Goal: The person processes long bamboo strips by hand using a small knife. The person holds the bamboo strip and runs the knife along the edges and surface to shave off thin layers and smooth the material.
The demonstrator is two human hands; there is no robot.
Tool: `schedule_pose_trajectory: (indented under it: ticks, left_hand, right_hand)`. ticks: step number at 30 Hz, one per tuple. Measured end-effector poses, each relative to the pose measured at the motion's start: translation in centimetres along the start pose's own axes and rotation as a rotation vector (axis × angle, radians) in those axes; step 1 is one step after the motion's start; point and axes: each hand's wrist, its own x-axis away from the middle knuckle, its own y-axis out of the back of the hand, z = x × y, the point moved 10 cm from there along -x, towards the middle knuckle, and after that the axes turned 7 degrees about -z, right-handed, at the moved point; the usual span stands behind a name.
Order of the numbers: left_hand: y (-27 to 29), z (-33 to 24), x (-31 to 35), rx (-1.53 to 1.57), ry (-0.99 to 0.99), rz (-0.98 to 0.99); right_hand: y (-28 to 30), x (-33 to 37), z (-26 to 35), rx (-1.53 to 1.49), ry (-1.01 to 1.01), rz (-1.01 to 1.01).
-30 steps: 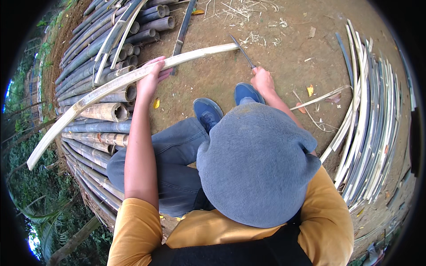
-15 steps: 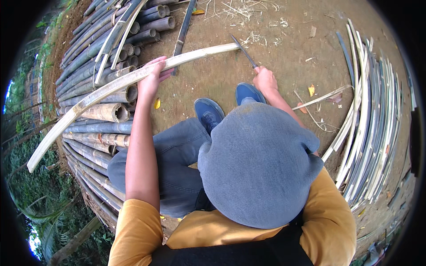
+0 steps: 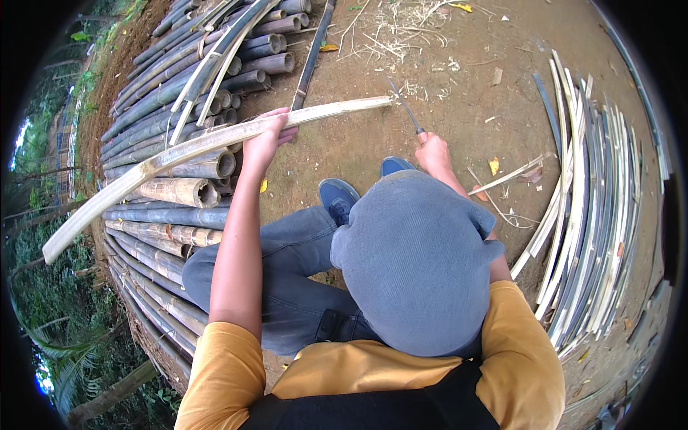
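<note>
A long split bamboo strip [image 3: 201, 145], pale on its upper face, stretches from the far left to the middle of the ground area. My left hand [image 3: 266, 137] is closed around it nearer its right end, with several fingertips showing past the far edge. My right hand [image 3: 433, 153] is wrapped round the handle of a knife [image 3: 406, 107]. Its narrow dark blade points up and to the left, just right of the strip's tip, with a small gap seeming to lie between them.
Stacked bamboo poles [image 3: 168, 211] fill the left side, with split lengths [image 3: 226, 54] lying on top. A bundle of thin bamboo strips [image 3: 598, 215] lies at the right. Pale shavings [image 3: 412, 36] are scattered on the dirt ahead. My shoes [image 3: 338, 199] stand below the knife.
The knife blade, which crossed the strip's right end before, now sits slightly to the right of it. My left hand keeps its hold on the strip. The whole view has shifted a little.
</note>
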Motion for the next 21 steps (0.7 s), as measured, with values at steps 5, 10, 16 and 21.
schedule_pose_trajectory:
  ticks: [5,10,16,21]
  left_hand:
    - [-0.8,-2.2,-0.6,0.029,-0.013,-0.037]
    - [-2.1,-4.8,-1.3,0.008,-0.054,-0.112]
    - [-4.4,-7.9,-1.1,-0.118,-0.108,-0.076]
    - [-4.0,-8.0,-1.9,-0.12,-0.112,-0.068]
  right_hand:
    - [4.0,-1.5,-2.8,-0.002,-0.038,-0.099]
    - [7.1,-1.8,-4.4,0.108,-0.031,-0.036]
    - [9.6,-2.5,-5.1,0.139,-0.033,0.001]
    - [9.6,-3.4,-5.4,0.207,-0.016,-0.009]
